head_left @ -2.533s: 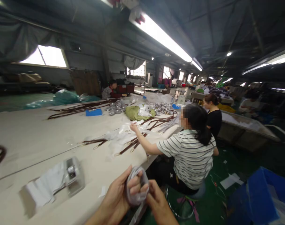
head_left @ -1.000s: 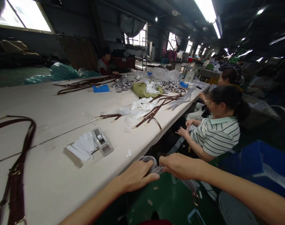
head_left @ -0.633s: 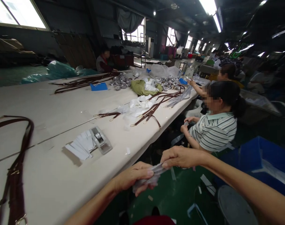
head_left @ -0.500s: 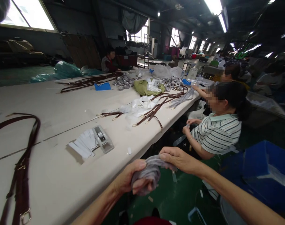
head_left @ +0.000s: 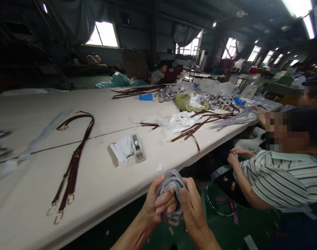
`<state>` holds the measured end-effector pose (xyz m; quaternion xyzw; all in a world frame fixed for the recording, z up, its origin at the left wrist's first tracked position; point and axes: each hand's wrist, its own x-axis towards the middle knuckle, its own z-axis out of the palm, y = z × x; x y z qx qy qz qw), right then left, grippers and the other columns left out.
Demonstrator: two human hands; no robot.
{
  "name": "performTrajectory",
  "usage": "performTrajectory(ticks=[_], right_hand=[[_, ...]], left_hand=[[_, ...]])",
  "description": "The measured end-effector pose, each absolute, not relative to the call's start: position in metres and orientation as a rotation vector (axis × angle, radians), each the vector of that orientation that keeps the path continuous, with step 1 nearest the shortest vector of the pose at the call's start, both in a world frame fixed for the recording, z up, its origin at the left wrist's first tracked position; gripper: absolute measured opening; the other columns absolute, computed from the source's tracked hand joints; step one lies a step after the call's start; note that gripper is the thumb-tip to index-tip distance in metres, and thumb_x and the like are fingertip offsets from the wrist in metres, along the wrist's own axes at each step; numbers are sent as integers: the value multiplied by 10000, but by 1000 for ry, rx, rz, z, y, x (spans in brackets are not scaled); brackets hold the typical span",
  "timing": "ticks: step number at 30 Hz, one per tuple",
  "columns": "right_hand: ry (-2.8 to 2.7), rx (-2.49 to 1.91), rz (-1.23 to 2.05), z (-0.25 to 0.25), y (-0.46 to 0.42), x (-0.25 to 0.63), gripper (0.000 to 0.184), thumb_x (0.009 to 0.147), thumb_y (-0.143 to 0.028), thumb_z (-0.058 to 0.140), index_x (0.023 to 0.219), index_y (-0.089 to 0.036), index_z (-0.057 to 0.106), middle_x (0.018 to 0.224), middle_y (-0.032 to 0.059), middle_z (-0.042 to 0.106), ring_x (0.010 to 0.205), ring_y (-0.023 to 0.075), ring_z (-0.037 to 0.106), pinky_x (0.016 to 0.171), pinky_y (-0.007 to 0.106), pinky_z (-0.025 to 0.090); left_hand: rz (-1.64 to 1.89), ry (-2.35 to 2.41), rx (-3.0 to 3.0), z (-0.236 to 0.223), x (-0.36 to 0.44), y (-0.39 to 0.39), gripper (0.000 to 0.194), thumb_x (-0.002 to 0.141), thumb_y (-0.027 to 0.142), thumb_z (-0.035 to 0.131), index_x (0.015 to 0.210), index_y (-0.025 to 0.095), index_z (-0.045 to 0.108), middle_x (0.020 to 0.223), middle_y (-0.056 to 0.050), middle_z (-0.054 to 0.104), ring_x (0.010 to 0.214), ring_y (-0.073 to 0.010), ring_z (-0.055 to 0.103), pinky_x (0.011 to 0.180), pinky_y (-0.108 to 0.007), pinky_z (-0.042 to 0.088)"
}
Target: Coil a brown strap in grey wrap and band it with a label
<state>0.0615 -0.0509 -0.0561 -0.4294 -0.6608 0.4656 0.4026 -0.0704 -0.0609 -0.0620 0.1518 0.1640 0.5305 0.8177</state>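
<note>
**Both hands wrapped on a grey bundle**

We see the left hand (head_left: 154,205) and right hand (head_left: 192,208) each with its grip pinching a wound grey strip bundle (head_left: 170,189), held up just off the near edge of the desk (head_left: 101,180). A tape dispenser (head_left: 137,147) and brown straps (head_left: 72,170) lie on it.

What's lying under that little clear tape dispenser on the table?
The tape dispenser rests on the bare table, with white paper slips fanned beside its left edge. Whether any slip reaches beneath it is hidden.
</note>
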Motion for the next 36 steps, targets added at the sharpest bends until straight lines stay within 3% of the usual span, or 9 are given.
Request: performTrajectory(ticks=[6,12,16,20,24,27,29,33,36], right_hand=[[-1737,-1165,1338,-48,-58,47,356,944,-523,409,1025,-201,534,948,59,639,898,214,613,803,318,471],[-1804,-1280,1091,-53,-55,18,306,921,-449,317,893,-212,509,800,55,608,766,218,607,720,333,471],[-1929,-1282,967,-49,-46,1,232,904,-382,314,825,-231,471,725,33,579,690,202,592,668,319,462],[-2199,-1193,855,-35,-35,-9,201,910,-306,313,839,-220,480,757,44,602,696,199,626,656,312,466],[-2659,-768,280,-33,-29,-17,51,894,-202,418,895,-217,467,786,39,596,651,203,623,552,304,427],[-2846,-365,-225,-39,-29,-29,141,822,-169,541,915,-217,447,787,37,583,645,233,607,489,324,378],[-2919,-213,-414,-39,-31,-41,186,804,-201,599,898,-219,440,773,27,567,618,230,576,473,338,350],[-3000,94,-548,-33,-35,-74,111,845,-199,571,878,-205,465,759,30,547,622,217,531,483,355,317],[-3011,250,-573,-30,-39,-103,46,873,-156,506,869,-197,485,754,34,540,625,211,509,489,358,290]], left_hand=[[1168,350,319,-61,-87,-57,697,844,598,404,287,229,202,227,44,59,285,-82,223,390,-204,268],[1154,298,407,-60,-112,-57,689,789,598,454,252,233,222,219,5,159,364,-108,356,451,-217,303],[1213,362,508,-56,-134,-60,620,798,579,448,318,186,470,292,-35,382,426,-149,471,494,-253,364],[1267,462,610,-47,-166,-71,560,849,587,474,620,120,680,559,-80,636,575,-205,582,600,-315,451],[1141,712,823,-40,-210,-89,584,925,639,363,927,154,686,803,-69,698,753,-208,611,722,-313,459],[915,920,1122,-36,-244,-102,403,896,530,532,1037,184,682,975,-43,663,889,-198,571,810,-287,426],[761,998,1244,-34,-262,-109,316,845,477,625,999,211,699,915,-8,632,863,-188,542,800,-271,412],[714,1065,1276,-38,-285,-122,156,746,348,740,715,206,683,655,39,501,705,-154,461,669,-234,383],[690,1074,1192,-45,-296,-133,132,742,321,715,728,198,669,581,52,494,522,-115,423,486,-216,336]])
